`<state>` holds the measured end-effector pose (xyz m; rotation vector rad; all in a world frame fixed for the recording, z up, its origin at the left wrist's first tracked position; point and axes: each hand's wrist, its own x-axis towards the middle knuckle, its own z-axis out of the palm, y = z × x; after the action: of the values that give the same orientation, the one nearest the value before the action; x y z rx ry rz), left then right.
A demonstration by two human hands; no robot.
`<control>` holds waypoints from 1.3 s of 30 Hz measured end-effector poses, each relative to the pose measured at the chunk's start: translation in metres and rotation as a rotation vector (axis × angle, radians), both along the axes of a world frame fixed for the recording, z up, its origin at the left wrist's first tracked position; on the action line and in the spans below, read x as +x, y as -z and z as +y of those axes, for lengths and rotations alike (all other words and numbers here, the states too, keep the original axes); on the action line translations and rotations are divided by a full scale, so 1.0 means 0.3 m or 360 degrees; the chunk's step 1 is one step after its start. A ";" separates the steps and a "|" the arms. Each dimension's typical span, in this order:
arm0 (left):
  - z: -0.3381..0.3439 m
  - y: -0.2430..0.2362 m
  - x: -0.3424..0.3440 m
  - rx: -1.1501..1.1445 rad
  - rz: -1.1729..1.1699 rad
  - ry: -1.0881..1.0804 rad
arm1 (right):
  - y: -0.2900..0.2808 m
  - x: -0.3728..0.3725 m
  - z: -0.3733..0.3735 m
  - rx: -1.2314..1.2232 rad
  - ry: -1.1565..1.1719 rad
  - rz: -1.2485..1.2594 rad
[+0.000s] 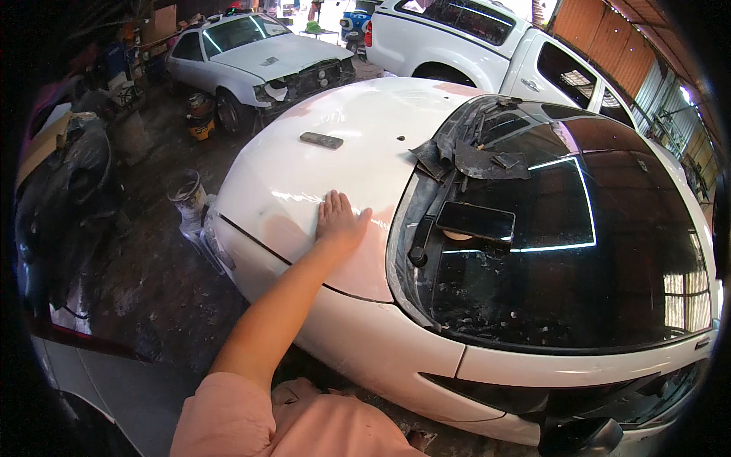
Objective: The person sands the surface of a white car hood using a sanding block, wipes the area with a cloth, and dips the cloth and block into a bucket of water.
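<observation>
My left hand [340,225] lies palm down on the white car hood [365,114], fingers stretched and thumb apart, holding nothing. Around it the paint shows pinkish patches [285,234], and glossy reflections cross the surface. Farther up the hood rests a grey oblong block [321,140]. Dark, curled sheets that look like sandpaper [491,161] are at the base of the windshield [548,282]. A black phone [476,222] lies on the glass, with a pale round thing partly hidden beneath it. My right hand is out of view.
Left of the hood stands a dirty bucket [186,187]. A yellow and black machine [200,118] sits near a stripped white car [255,53]. A white pickup [449,42] is parked behind. Dark covered items [72,183] fill the left side; a grey car panel [114,388] is at lower left.
</observation>
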<state>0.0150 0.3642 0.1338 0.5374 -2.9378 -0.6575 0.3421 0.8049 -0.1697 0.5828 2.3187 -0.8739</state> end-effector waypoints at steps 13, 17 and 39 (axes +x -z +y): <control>0.057 0.013 0.082 0.0001 0.0116 0.0047 | -0.010 0.012 -0.001 -0.0012 -0.0096 0.0002; 0.108 0.014 0.175 -0.0068 0.0191 0.0106 | -0.008 0.008 -0.001 -0.0020 -0.0146 0.0000; 0.184 -0.064 0.637 0.0291 0.0435 0.0893 | -0.180 -0.008 -0.205 -0.0040 -0.0551 -0.0212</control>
<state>0.2062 0.4195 0.1529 -0.3662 -2.7683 -0.9642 0.3397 0.7434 -0.1159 0.2103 2.1946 -0.6774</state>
